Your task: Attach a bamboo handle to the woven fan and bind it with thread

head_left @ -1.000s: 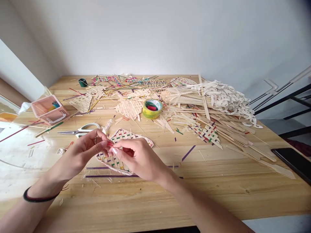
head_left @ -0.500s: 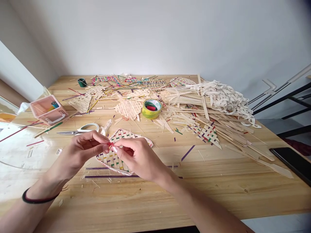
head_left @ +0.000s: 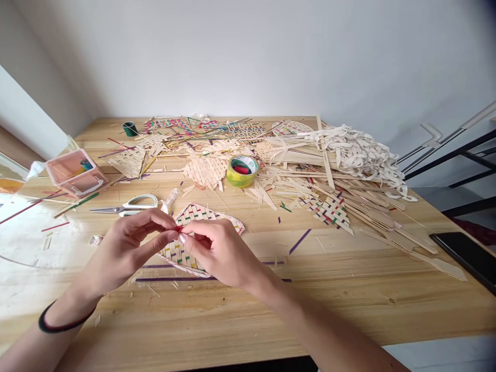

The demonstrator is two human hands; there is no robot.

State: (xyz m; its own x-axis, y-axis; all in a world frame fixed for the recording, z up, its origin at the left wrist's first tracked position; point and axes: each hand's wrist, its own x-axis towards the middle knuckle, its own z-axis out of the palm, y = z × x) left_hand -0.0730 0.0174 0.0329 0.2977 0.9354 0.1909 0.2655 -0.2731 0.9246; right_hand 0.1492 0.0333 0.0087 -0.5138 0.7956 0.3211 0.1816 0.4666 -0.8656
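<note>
A small tangle of red thread (head_left: 179, 228) is pinched between the fingertips of both hands. My left hand (head_left: 135, 245) grips it from the left with thumb and forefinger, and my right hand (head_left: 217, 248) pinches its right side, the fingertips nearly touching. Beneath them on the table lies a woven piece (head_left: 199, 213) with coloured strips and a white and red bound edge, partly hidden by my hands. Scissors (head_left: 135, 205) rest just behind my left hand.
A roll of tape (head_left: 241, 178) stands mid-table. At the left sits a pink box (head_left: 75, 173), with a dark green spool (head_left: 130, 129) farther back. Loose strips and a white ribbon pile (head_left: 360, 155) cover the back right. A black phone (head_left: 467, 256) lies at the right edge.
The fingertips have drawn closer around the red thread, so less of it shows. My left hand has shifted slightly right, and the view has moved a little.
</note>
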